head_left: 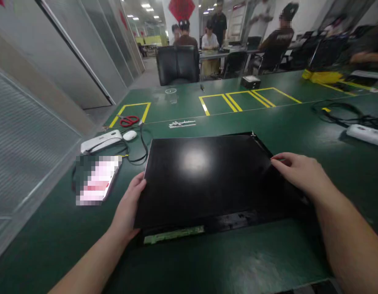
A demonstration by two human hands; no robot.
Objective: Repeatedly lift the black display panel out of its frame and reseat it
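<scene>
A flat black screen panel lies on the green table, with a thin green circuit strip showing along its near edge. My left hand grips the panel's left edge, thumb on top. At the panel's right edge rests my right hand, its fingers curled over the rim. Both hands hold the panel from opposite sides.
Left of the panel lie a phone, a white power strip, a white mouse, black cables and red scissors. Another power strip lies at the right. A clear cup and yellow tape boxes lie farther back. Several people sit beyond.
</scene>
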